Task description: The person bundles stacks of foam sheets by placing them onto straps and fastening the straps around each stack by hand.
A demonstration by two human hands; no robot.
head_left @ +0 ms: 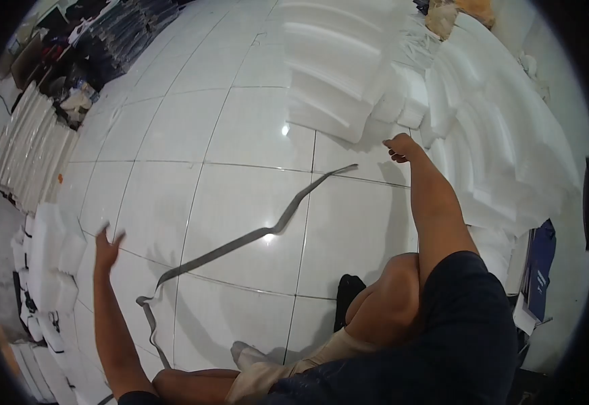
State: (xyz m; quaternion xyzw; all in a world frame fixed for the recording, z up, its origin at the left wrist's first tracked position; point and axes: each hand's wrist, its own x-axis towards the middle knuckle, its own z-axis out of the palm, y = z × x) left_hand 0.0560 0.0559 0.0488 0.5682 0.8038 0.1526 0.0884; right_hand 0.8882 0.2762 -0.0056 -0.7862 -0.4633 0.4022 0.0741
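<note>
A long grey strap (pixel 223 250) lies bent across the white tiled floor. Its far end rests a little left of and below my right hand (pixel 400 146), not touching it. That hand hangs over the floor near the white foam sheets (pixel 338 88), its fingers curled in, and nothing shows in them. Over on the left, my left hand (pixel 109 246) is raised with fingers apart and slightly blurred. It holds nothing and is near a stack of white foam pieces (pixel 55 243). The strap's near end runs down toward my left leg.
Large layered white foam sheets (pixel 497 128) stand at the right, with a blue folder-like item (pixel 541 270) below them. Wrapped white panels (pixel 34 152) lean at the left. Dark stacked packs (pixel 129 37) stand at the back left. My socked foot (pixel 250 354) is on the tiles.
</note>
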